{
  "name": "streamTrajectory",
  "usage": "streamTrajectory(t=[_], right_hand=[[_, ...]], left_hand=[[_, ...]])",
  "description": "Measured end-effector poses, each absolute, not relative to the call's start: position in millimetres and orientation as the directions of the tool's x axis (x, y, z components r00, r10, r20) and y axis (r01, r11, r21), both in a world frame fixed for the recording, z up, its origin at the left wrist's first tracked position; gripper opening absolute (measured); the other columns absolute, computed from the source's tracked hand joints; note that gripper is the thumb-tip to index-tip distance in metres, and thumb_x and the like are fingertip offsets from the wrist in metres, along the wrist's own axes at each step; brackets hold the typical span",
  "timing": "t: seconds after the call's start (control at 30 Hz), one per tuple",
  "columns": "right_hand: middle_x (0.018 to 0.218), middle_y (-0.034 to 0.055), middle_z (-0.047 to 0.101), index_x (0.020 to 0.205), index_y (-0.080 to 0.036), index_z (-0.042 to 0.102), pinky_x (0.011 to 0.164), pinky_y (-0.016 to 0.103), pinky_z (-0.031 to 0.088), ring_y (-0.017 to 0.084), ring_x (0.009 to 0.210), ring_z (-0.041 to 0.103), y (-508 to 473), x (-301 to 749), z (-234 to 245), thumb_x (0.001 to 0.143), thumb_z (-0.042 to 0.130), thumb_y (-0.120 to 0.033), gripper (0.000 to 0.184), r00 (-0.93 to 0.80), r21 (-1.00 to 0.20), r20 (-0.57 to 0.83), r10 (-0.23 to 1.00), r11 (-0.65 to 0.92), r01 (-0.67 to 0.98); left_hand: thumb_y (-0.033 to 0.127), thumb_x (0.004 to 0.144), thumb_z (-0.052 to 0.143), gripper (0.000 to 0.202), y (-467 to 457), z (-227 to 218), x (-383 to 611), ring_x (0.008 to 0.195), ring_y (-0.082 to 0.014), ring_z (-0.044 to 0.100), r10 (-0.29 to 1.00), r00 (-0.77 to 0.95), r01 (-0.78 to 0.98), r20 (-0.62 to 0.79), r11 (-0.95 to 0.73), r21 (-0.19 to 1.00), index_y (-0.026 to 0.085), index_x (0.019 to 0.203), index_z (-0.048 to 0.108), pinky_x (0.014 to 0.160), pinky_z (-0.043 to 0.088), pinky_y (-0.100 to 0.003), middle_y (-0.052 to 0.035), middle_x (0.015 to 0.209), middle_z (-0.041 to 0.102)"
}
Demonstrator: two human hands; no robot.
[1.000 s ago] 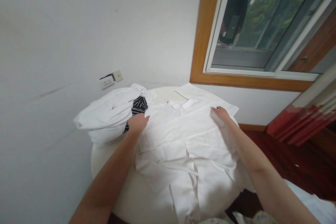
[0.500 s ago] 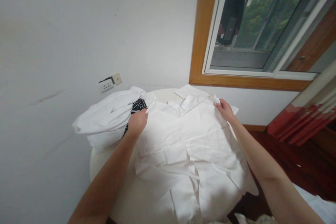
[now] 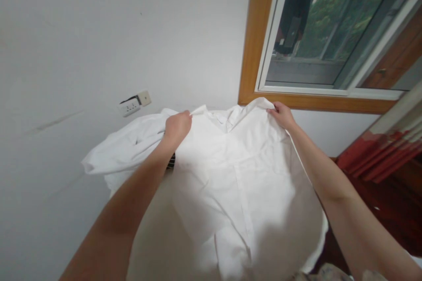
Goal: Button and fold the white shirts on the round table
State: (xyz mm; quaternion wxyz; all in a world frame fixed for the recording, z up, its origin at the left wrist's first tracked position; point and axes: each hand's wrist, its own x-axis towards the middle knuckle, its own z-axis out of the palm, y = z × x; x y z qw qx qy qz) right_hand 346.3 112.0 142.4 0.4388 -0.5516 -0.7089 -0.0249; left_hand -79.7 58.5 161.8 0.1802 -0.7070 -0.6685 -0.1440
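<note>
A white collared shirt (image 3: pixel 240 184) hangs lifted off the round white table (image 3: pixel 148 228), spread between both hands. My left hand (image 3: pixel 177 126) is closed on the shirt's left shoulder. At the right shoulder, my right hand (image 3: pixel 281 114) pinches the fabric. The collar sits between the two hands, and the shirt's lower part drapes down toward me over the table.
A heap of white clothes (image 3: pixel 128 149) lies on the table's left, with a sliver of black-and-white striped cloth (image 3: pixel 170 161) beside my left wrist. A wall socket (image 3: pixel 133 103) is behind it. A wood-framed window (image 3: pixel 329 35) and red curtain (image 3: pixel 379 153) stand to the right.
Both hands went from lying on the flat shirt to gripping its shoulders, then raised it up off the table toward the wall. The striped cloth is now mostly covered.
</note>
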Motion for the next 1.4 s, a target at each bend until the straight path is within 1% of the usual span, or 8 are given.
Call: streamTrajectory(t=[0.17, 0.3, 0.4, 0.57, 0.7, 0.8, 0.97, 1.4], right_hand=[[0.079, 0.0074, 0.065, 0.087, -0.012, 0.065, 0.072, 0.034, 0.043, 0.021, 0.073, 0.054, 162.3, 347.4, 147.2, 0.076, 0.054, -0.037, 0.029, 0.138, -0.469, 0.644, 0.752, 0.246, 0.848], [0.111, 0.0177, 0.064, 0.120, -0.009, 0.057, 0.084, 0.040, 0.045, 0.028, 0.098, 0.058, 175.5, 336.6, 120.4, 0.081, 0.051, -0.032, 0.046, 0.247, -0.490, 0.543, 0.802, 0.063, 0.869], [0.141, 0.0202, 0.045, 0.141, -0.012, 0.038, 0.096, 0.045, 0.041, 0.031, 0.122, 0.048, 163.9, 327.2, 93.8, 0.081, 0.059, -0.035, 0.068, 0.178, -0.368, 0.403, 0.898, -0.019, 0.929], [0.141, 0.0101, 0.048, 0.133, -0.023, 0.052, 0.103, 0.045, 0.038, 0.028, 0.127, 0.045, 114.3, 317.1, 54.9, 0.087, 0.053, -0.035, 0.047, -0.120, -0.118, 0.217, 0.969, 0.148, 0.982], [0.138, 0.0052, 0.052, 0.129, -0.027, 0.055, 0.102, 0.042, 0.039, 0.024, 0.126, 0.047, 64.9, 302.6, 28.8, 0.093, 0.042, -0.037, 0.039, -0.311, -0.066, 0.087, 0.946, 0.317, 0.946], [0.147, 0.0058, 0.042, 0.140, -0.030, 0.043, 0.105, 0.053, 0.033, 0.028, 0.136, 0.035, 35.5, 290.6, 12.9, 0.097, 0.030, -0.050, 0.049, -0.343, -0.073, 0.042, 0.938, 0.345, 0.936], [0.156, 0.0061, 0.024, 0.147, -0.030, 0.030, 0.109, 0.064, 0.016, 0.030, 0.143, 0.017, 11.5, 282.3, -1.1, 0.096, 0.025, -0.058, 0.059, -0.302, -0.071, 0.081, 0.950, 0.307, 0.949], [0.146, 0.0075, 0.043, 0.138, -0.024, 0.048, 0.114, 0.052, 0.013, 0.024, 0.140, 0.029, 11.3, 274.5, 0.1, 0.098, 0.031, -0.041, 0.047, -0.274, -0.085, 0.265, 0.925, 0.305, 0.949]], left_hand=[[0.032, 0.099, 0.026, 0.044, 118.3, 175.1, -76.8, 0.103, -0.0281, 0.060, 0.890, 0.048, 0.999, 0.454, -0.054, 0.001, 0.005, 0.114, 0.056, 0.086, 0.043, -0.039, -0.0220, 0.104, 0.065], [0.028, 0.097, 0.033, 0.045, 130.5, 135.5, -71.8, 0.109, -0.0294, 0.058, 0.923, -0.011, 0.998, 0.384, -0.014, 0.061, 0.000, 0.132, 0.042, 0.090, 0.043, -0.041, -0.0248, 0.113, 0.061], [0.028, 0.091, 0.047, 0.056, 117.2, 90.4, -67.6, 0.126, -0.0326, 0.045, 0.920, 0.102, 0.994, 0.378, -0.105, -0.012, 0.007, 0.141, 0.034, 0.100, 0.039, -0.043, -0.0246, 0.141, 0.042], [0.033, 0.093, 0.040, 0.049, 77.0, 36.1, -65.5, 0.133, -0.0259, 0.039, 0.866, 0.382, 0.919, 0.322, -0.392, -0.034, 0.016, 0.139, 0.043, 0.110, 0.031, -0.040, -0.0137, 0.146, 0.041], [0.037, 0.095, 0.034, 0.046, 53.2, 11.9, -67.6, 0.131, -0.0223, 0.042, 0.831, 0.493, 0.860, 0.256, -0.510, 0.001, 0.020, 0.135, 0.050, 0.112, 0.029, -0.037, -0.0095, 0.143, 0.047], [0.039, 0.096, 0.031, 0.047, 44.1, -1.4, -70.7, 0.134, -0.0231, 0.040, 0.825, 0.516, 0.850, 0.232, -0.526, -0.022, 0.022, 0.137, 0.048, 0.113, 0.028, -0.039, -0.0081, 0.145, 0.045], [0.043, 0.096, 0.029, 0.049, 41.5, -9.4, -74.9, 0.137, -0.0241, 0.036, 0.806, 0.528, 0.838, 0.267, -0.545, -0.010, 0.024, 0.138, 0.046, 0.113, 0.027, -0.042, -0.0080, 0.147, 0.041], [0.041, 0.095, 0.035, 0.046, 49.1, -2.1, -75.1, 0.138, -0.0198, 0.035, 0.818, 0.510, 0.843, 0.265, -0.536, 0.033, 0.025, 0.137, 0.048, 0.115, 0.024, -0.038, -0.0056, 0.148, 0.042]])
